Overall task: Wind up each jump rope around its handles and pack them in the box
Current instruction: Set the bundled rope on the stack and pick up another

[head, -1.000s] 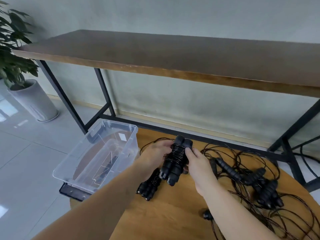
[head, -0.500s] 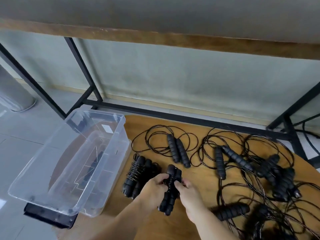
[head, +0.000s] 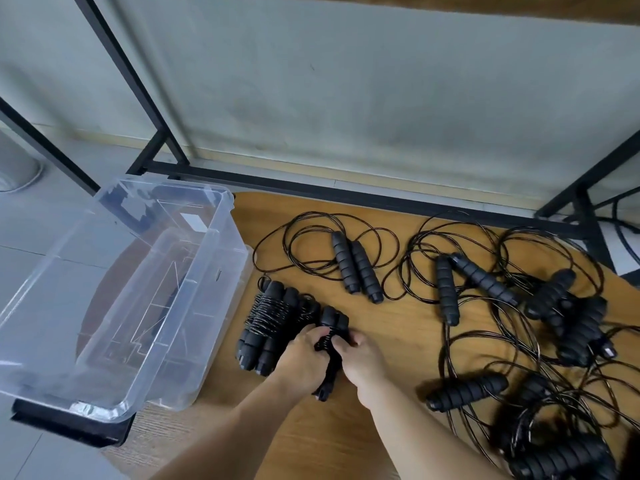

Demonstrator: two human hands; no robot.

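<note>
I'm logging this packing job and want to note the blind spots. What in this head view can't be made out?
- Wound rope in both hands: its middle is covered by the left hand and right hand.
- Whether its loose end is tucked: hidden by the fingers.
- Rope pile at lower right: motion-blurred and cut by the frame edge; count unclear.
- Clear box: reflections obscure its floor.

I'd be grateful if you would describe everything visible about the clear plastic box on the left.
The clear plastic box is a see-through rectangular tub with a rolled rim and no lid on. It sits upright at the left edge of the wooden board, partly overhanging a dark base. No jump ropes show inside; a white label shows on its far wall. Neither hand touches it, and wound ropes lie just beside its right wall.
</note>
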